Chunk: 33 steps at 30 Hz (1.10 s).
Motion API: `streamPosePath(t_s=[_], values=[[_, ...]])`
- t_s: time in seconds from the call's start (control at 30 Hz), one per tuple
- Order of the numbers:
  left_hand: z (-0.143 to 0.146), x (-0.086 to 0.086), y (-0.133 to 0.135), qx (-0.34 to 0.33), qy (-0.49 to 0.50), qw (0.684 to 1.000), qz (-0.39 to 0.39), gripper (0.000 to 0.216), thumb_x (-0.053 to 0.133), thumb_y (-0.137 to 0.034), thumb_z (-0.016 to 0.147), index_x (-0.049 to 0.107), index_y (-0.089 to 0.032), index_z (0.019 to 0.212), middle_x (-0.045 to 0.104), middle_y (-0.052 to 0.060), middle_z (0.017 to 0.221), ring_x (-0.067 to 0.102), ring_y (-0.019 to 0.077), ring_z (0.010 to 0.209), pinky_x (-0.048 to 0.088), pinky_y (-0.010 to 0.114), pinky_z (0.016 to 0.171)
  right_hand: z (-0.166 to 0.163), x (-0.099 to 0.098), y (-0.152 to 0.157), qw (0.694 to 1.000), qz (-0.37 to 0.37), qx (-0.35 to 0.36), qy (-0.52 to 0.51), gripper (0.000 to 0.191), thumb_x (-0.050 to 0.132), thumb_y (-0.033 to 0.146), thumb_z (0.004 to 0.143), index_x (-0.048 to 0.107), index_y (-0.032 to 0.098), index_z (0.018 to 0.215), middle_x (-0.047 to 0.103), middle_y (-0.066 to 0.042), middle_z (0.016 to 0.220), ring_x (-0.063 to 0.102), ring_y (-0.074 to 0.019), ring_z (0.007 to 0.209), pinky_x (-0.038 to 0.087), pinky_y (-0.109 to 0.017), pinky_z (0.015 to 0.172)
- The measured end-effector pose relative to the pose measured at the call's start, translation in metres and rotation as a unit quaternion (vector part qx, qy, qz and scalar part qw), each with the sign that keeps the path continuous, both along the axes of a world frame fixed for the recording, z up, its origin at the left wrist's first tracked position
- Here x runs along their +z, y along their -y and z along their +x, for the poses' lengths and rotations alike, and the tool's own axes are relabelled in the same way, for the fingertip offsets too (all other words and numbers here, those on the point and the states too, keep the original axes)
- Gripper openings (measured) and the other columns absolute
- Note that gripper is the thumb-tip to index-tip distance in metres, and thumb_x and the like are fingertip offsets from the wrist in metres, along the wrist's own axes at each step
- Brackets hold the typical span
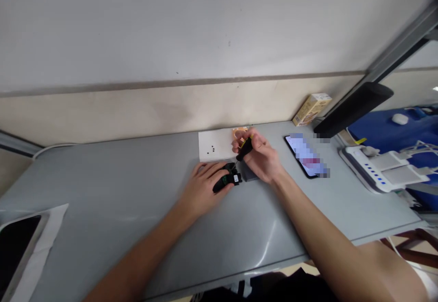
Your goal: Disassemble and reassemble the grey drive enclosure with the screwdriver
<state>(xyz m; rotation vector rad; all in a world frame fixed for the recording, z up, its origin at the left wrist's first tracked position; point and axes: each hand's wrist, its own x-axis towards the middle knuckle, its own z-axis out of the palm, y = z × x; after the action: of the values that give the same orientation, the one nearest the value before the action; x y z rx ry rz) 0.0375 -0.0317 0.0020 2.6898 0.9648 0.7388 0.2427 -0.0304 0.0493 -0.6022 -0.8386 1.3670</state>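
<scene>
No writing can be read anywhere: the small white label [236, 179] on the black-and-green device [226, 179] is too small to make out, the print on the cardboard box [311, 109] at the far right of the desk is illegible, and the screen of the smartphone [304, 156] is pixelated. The device is held down on the grey desk [112, 201] by the left hand [203, 190], which is partly closed and curved over it, with the fingers [214, 169] resting across its top. The right hand [256, 156] is closed around the black handle of a small screwdriver [244, 150], which has a yellow marking near it, and the thin shaft is angled down, its tip at the device. A dark grey flat object [248, 174] lies just to the right of the device, partly beneath the right hand. Farther away, a white card [214, 144] marked with three dark dots lies on the desk, with an orange ring [240, 133] at its right end, partly hidden by the right hand. The smartphone lies to the right, and a white unit with blue lights [379, 169] is seen beyond the desk's right edge.
</scene>
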Motion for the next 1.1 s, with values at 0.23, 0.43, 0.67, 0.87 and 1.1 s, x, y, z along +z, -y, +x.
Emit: streamPosePath(t_s=[0.23, 0.43, 0.67, 0.87, 1.1], values=[[-0.001, 0.0, -0.001, -0.005, -0.007, 1.0, -0.002, 0.019, 0.062, -0.037, 0.098, 0.068, -0.026, 0.113, 0.067, 0.004, 0.136, 0.062, 0.0236, 0.123, 0.042, 0.047, 0.11, -0.002, -0.008, -0.006, 0.991, 0.019, -0.072, 0.115, 0.046, 0.067, 0.062, 0.086, 0.043, 0.024, 0.077, 0.044, 0.006, 0.063, 0.04, -0.0095, 0.048, 0.031, -0.027, 0.049], [-0.001, 0.0, 0.0, -0.001, -0.001, 1.0, -0.003, 0.018, 0.064, -0.035, 0.097, 0.068, -0.026, 0.112, 0.067, 0.004, 0.135, 0.063, 0.0238, 0.123, 0.042, 0.047, 0.11, -0.006, 0.005, -0.001, 1.0, -0.016, 0.014, 0.006, 0.037, 0.057, 0.061, 0.092, 0.059, 0.024, 0.085, 0.047, -0.002, 0.081, 0.047, -0.0151, 0.069, 0.044, -0.032, 0.065], [0.0, -0.001, 0.0, -0.004, -0.001, 1.0, 0.0, 0.018, 0.063, -0.035, 0.097, 0.067, -0.025, 0.112, 0.066, 0.003, 0.136, 0.063, 0.0225, 0.123, 0.042, 0.046, 0.109, 0.002, -0.003, 0.0, 0.999, 0.023, 0.016, 0.032, 0.042, 0.077, 0.048, 0.083, 0.045, 0.023, 0.076, 0.059, 0.001, 0.09, 0.05, -0.0098, 0.062, 0.038, -0.028, 0.059], [-0.001, -0.001, 0.0, 0.003, -0.004, 1.0, -0.008, 0.018, 0.066, -0.035, 0.095, 0.067, -0.025, 0.11, 0.067, 0.004, 0.136, 0.063, 0.0244, 0.122, 0.041, 0.047, 0.111, -0.004, -0.001, -0.004, 0.996, 0.019, -0.044, 0.079, 0.044, 0.065, 0.066, 0.086, 0.05, 0.025, 0.081, 0.041, 0.006, 0.063, 0.037, -0.0101, 0.052, 0.032, -0.027, 0.053], [-0.001, -0.001, 0.0, -0.001, 0.003, 1.0, -0.002, 0.019, 0.065, -0.034, 0.096, 0.068, -0.026, 0.113, 0.067, 0.005, 0.135, 0.063, 0.0247, 0.122, 0.043, 0.048, 0.109, -0.002, 0.0, -0.001, 1.0, 0.003, -0.007, 0.02, 0.034, 0.073, 0.053, 0.084, 0.057, 0.024, 0.085, 0.059, -0.002, 0.097, 0.06, -0.015, 0.08, 0.048, -0.032, 0.072]])
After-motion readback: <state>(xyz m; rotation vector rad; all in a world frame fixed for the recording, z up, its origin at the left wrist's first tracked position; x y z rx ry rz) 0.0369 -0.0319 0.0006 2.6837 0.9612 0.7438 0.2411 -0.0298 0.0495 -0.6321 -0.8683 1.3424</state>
